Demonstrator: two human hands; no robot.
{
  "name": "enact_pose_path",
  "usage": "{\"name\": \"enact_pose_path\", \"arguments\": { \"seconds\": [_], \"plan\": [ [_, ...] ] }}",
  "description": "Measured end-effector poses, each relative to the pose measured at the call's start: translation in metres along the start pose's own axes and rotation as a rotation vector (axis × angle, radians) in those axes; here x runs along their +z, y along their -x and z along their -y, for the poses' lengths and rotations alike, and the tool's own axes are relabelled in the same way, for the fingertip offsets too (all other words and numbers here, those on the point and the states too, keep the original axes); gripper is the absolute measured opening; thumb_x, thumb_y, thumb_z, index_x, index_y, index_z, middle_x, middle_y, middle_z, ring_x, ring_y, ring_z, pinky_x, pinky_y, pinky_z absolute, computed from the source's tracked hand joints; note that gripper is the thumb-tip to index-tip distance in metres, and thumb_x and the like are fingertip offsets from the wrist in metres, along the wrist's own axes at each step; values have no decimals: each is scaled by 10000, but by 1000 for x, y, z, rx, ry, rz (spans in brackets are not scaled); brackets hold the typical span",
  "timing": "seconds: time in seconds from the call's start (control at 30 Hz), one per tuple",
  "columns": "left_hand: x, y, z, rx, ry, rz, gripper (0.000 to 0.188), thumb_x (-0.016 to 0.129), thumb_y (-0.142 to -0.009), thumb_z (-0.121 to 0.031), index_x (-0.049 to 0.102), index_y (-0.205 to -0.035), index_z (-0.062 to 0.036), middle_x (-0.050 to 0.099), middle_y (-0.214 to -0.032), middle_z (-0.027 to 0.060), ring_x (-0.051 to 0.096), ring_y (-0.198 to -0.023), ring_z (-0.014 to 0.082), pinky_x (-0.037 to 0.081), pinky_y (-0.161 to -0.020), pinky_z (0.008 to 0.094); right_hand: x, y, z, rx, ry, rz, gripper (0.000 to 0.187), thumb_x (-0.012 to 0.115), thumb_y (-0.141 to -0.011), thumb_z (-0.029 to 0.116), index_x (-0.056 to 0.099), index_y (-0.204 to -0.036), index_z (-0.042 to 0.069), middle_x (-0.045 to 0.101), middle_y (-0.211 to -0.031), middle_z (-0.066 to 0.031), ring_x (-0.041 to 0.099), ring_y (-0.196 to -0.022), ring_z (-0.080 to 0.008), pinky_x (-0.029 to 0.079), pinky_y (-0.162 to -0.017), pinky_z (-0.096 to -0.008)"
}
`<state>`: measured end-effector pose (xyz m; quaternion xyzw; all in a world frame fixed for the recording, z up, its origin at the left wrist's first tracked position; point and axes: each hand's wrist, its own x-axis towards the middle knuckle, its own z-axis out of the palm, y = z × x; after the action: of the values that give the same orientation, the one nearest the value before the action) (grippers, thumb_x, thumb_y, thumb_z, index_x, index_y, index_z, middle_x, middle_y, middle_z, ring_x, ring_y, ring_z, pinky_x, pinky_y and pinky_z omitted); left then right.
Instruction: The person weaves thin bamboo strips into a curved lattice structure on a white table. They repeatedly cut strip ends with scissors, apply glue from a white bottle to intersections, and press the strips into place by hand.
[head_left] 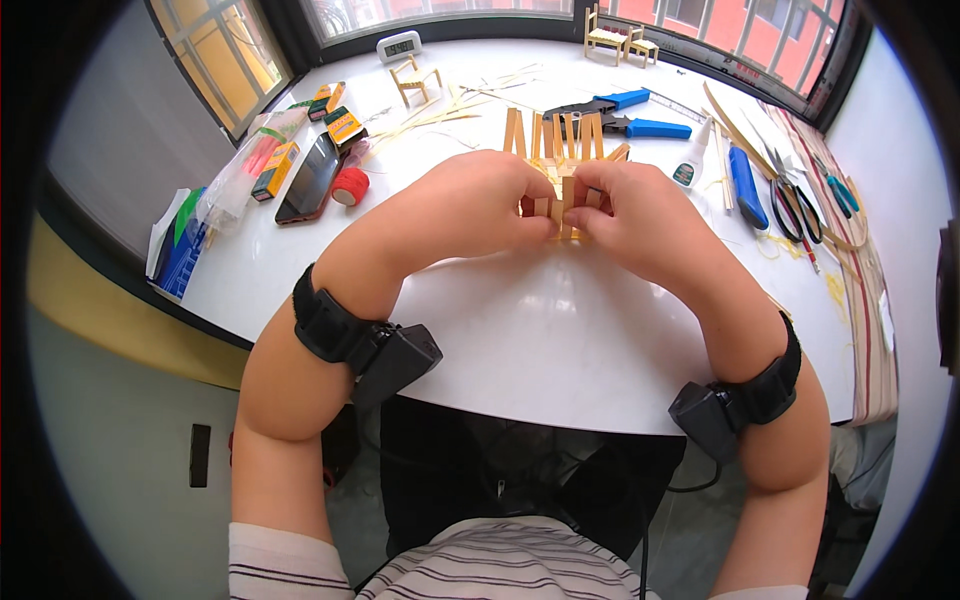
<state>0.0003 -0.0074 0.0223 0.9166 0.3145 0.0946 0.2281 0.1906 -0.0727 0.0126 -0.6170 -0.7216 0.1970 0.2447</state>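
A small woven piece of light bamboo-like strips [567,205] stands on the white table in front of me, with flat strips sticking up around it. My left hand [475,205] is closed on its near left side, the fingertips pinching a strip. From the right, my right hand [632,212] pinches an upright strip between thumb and fingers. Both hands hide much of the woven base. Just behind it lie blue-handled pliers [625,115]. A small white glue bottle [692,155] stands beside my right hand.
Left on the white table [540,340] are a phone [310,180], red tape roll [350,186] and small boxes [276,171]. Miniature chairs [415,80] and a clock [399,46] stand behind. Scissors [797,208] and a blue cutter [747,188] lie right.
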Motion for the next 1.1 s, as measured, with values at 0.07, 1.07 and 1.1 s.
{"name": "enact_pose_path", "arguments": {
  "seconds": [0.07, 1.07, 1.1],
  "plan": [
    [3, 1, 2, 23, -34, -41, 194, 684, -837, -200, 724, -875, -14, 617, -694, 137, 547, -594, 242, 459, -587, 353, -2, 1, 1, -8, -10, 17, 139, 683, -881, 116, 711, -969, 12, 711, -860, -177, 680, -814, -321, 528, -766, -398],
    [4, 1, 0, 116, 30, -201, 281, 760, -895, -289, 746, -955, -15, 695, -777, 66, 616, -705, 144, 502, -672, 290, -32, -3, -15, -296, 108, -495, 359, 712, -923, 370, 735, -941, 12, 721, -822, -171, 697, -766, -310, 536, -706, -387],
    [6, 1, 1, 115, 31, -202, 272, 754, -898, -275, 741, -957, -11, 695, -777, 67, 619, -703, 140, 504, -677, 286, -31, -3, -15, -297, 114, -489, 360, 709, -923, 370, 734, -938, 11, 719, -822, -171, 694, -767, -313, 534, -706, -391]
  ]
}}
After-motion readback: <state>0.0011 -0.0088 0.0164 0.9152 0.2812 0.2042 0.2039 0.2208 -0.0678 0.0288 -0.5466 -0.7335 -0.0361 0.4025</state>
